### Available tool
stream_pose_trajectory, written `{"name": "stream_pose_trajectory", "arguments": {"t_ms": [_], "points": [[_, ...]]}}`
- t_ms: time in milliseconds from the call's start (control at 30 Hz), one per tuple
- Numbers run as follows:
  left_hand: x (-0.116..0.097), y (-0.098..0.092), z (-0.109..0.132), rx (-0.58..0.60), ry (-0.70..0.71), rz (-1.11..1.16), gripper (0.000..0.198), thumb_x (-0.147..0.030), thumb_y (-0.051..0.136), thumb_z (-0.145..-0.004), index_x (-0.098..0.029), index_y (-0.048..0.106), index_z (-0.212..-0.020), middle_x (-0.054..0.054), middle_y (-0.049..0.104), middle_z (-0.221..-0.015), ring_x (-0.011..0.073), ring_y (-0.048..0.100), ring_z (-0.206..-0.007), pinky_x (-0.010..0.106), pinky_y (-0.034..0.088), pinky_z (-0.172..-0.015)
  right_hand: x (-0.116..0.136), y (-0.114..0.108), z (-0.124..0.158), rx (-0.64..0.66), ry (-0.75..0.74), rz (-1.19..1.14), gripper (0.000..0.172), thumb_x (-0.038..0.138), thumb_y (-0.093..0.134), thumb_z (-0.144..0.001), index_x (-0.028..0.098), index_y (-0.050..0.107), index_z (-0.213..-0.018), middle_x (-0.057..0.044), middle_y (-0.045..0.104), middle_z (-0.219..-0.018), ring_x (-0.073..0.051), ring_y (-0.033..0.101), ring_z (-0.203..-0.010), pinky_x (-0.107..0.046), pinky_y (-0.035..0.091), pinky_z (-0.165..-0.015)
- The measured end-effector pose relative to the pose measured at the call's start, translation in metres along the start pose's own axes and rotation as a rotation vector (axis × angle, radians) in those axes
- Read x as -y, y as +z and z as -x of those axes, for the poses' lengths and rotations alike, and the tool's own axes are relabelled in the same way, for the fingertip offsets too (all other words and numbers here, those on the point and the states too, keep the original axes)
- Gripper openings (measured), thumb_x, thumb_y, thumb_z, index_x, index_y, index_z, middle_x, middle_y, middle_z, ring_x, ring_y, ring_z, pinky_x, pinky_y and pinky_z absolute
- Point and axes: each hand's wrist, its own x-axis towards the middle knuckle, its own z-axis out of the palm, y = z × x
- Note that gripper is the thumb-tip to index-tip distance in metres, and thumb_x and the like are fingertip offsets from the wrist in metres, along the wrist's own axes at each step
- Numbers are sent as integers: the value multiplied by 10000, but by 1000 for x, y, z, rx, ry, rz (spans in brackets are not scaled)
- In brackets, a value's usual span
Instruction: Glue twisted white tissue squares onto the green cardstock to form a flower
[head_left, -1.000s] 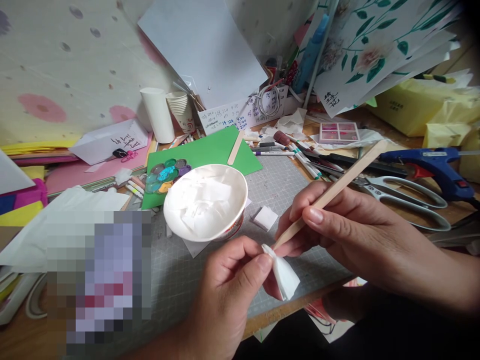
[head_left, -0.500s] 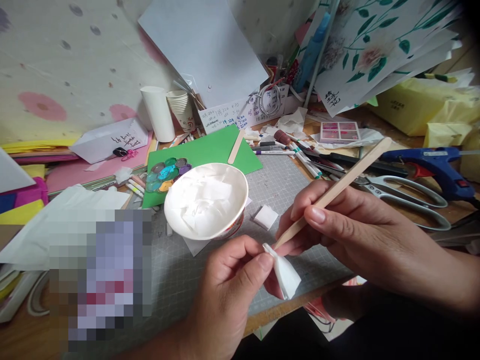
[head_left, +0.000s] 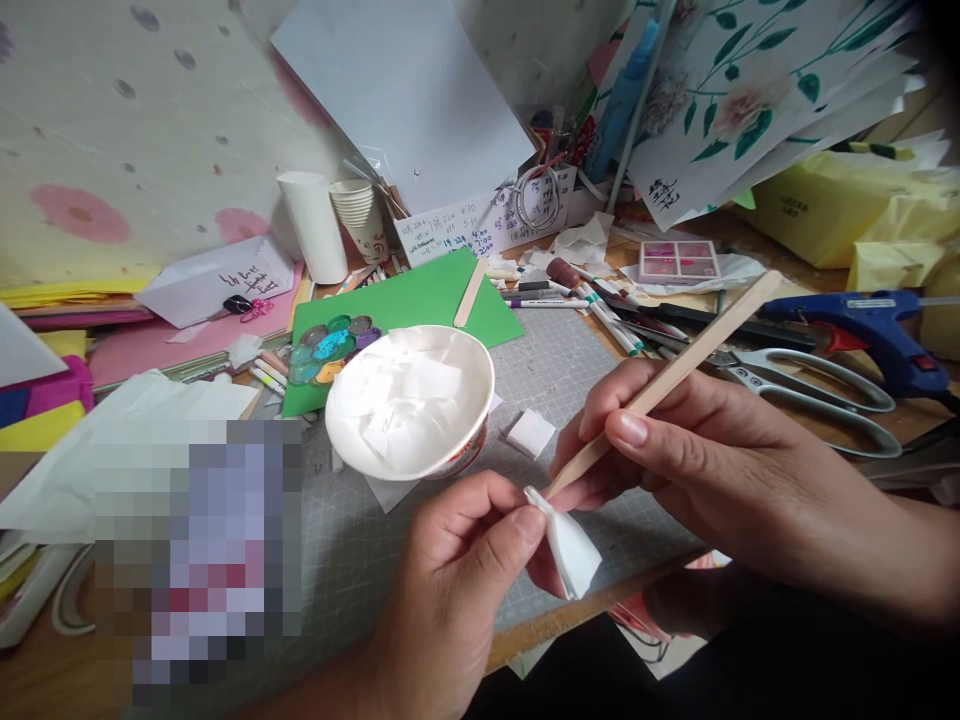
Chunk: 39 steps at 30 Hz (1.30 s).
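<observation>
My left hand (head_left: 457, 570) pinches a small folded piece of white tissue paper (head_left: 571, 550) between thumb and fingers, just above the near edge of the grey cutting mat (head_left: 360, 540). My right hand (head_left: 675, 450) grips a long wooden stick (head_left: 675, 370) like a pen, its pointed tip touching the top of the tissue piece. A white bowl (head_left: 411, 400) holding several torn white paper pieces stands on the mat just beyond my left hand. A small white paper square (head_left: 531, 433) lies beside the bowl.
Large scissors (head_left: 810, 390) and a blue glue gun (head_left: 870, 325) lie to the right. A green sheet (head_left: 420, 300) with coloured wax seals (head_left: 334, 348), markers (head_left: 600, 310), stacked paper cups (head_left: 360, 215) and piles of paper crowd the back. A pixelated patch covers the front left.
</observation>
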Motion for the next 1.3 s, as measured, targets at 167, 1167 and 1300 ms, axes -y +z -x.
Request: {"name": "stream_pose_trajectory", "arguments": {"t_ms": [167,1167,1300], "points": [[-1,-1,0,5,-1,-4,233,-330,733,-900,-175,673,-736,1,686,-659,137,615,-659,248,487,-678,1,1,2,-13,11,2,132,361,665,-966,229,669,-980,4,755,-977,-147,757,-866,-276,646,-828],[1,-1,0,-3,-32,16,262,-373,767,-868,-167,682,-730,10,664,-667,138,585,-658,252,482,-655,2,2,1,20,26,-103,93,305,645,-985,212,648,-986,8,773,-978,-129,780,-884,-238,637,-851],[2,-1,0,-15,-41,11,271,-391,769,-864,-166,678,-744,13,662,-673,140,586,-654,257,486,-653,2,3,0,10,27,-68,115,315,653,-978,201,644,-969,-17,765,-977,-146,778,-874,-249,638,-834]]}}
